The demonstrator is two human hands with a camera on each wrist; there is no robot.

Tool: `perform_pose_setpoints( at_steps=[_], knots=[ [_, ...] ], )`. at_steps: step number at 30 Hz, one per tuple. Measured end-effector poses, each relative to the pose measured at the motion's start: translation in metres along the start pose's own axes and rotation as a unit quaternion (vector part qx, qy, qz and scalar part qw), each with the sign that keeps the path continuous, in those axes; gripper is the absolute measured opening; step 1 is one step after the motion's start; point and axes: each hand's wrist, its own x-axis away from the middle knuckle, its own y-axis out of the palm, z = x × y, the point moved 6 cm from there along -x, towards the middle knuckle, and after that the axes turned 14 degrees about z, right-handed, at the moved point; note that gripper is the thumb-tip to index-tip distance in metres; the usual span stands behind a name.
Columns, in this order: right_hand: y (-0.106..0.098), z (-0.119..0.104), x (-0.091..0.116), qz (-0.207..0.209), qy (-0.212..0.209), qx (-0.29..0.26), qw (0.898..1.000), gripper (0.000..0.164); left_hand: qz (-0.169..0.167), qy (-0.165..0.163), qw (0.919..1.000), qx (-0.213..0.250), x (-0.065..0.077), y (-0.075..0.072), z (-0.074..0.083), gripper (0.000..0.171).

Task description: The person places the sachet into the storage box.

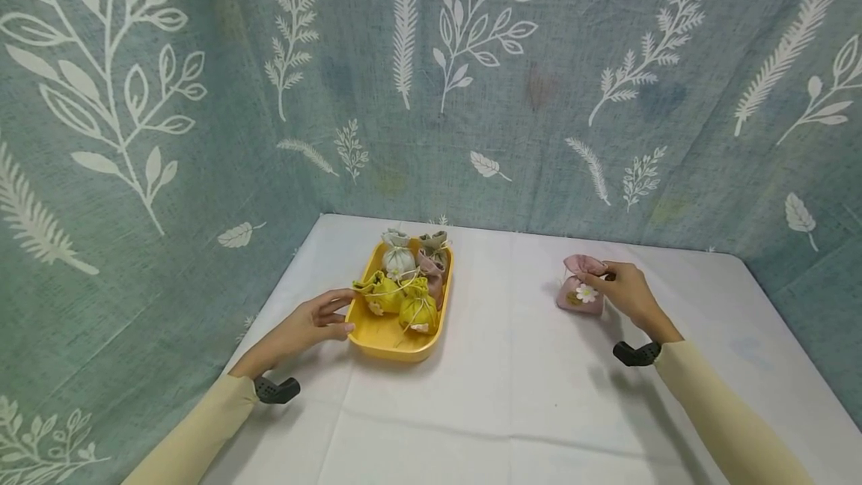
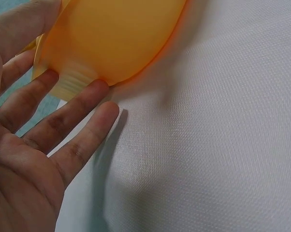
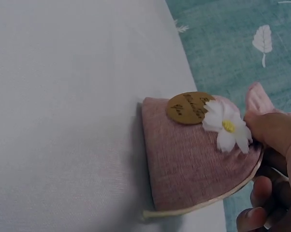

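My right hand [image 1: 628, 292] pinches the gathered neck of a pink drawstring pouch [image 1: 579, 302] on the right. In the right wrist view this pouch [image 3: 198, 162] shows a white cloth flower, a brown oval label and a pale cord. Whether its base touches the table I cannot tell. Over on the left, my left hand [image 1: 316, 325] touches the near-left side of a yellow tray [image 1: 390, 354]. Its fingers are spread and fairly straight against the tray's outer wall [image 2: 111, 43]. The index fingertip is partly hidden at the rim.
Inside the tray sit several pouches: a white one [image 1: 399, 257], a grey-green one [image 1: 434, 244], a pink one [image 1: 433, 275] and two yellow ones [image 1: 419, 310]. A white cloth [image 1: 498, 373] covers the table. Patterned green fabric [image 1: 498, 96] hangs behind and at the sides.
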Motion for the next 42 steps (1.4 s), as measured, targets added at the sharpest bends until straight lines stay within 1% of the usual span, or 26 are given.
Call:
perform_pose_setpoints(
  at_steps=[3,9,12,18,22,32,42],
  knots=[
    [-0.001,-0.004,0.003,0.016,-0.013,0.009,1.000,0.040,-0.001,0.000,1.0000,-0.006,0.000,-0.001,-0.001,0.071],
    [-0.003,-0.014,0.005,0.057,-0.062,0.024,0.996,0.041,0.002,-0.003,1.0000,-0.006,0.001,-0.001,-0.001,0.072],
    [-0.004,-0.019,0.006,0.072,-0.076,0.032,0.994,0.044,0.005,-0.005,1.0000,-0.005,0.002,-0.001,0.000,0.073],
    [-0.006,-0.026,0.010,0.086,-0.077,0.032,0.993,0.046,0.001,-0.004,1.0000,-0.006,0.002,-0.001,0.000,0.072],
    [-0.007,-0.033,0.014,0.094,-0.081,0.029,0.992,0.045,-0.003,-0.004,1.0000,-0.004,0.001,-0.002,0.001,0.070],
    [-0.003,-0.056,0.023,0.092,-0.103,0.020,0.990,0.040,0.003,-0.002,0.9999,-0.010,0.000,-0.002,0.001,0.067],
    [0.000,-0.073,0.030,0.097,-0.112,-0.015,0.989,0.037,-0.001,0.002,0.9999,-0.010,0.001,-0.002,0.002,0.069]
  ],
)
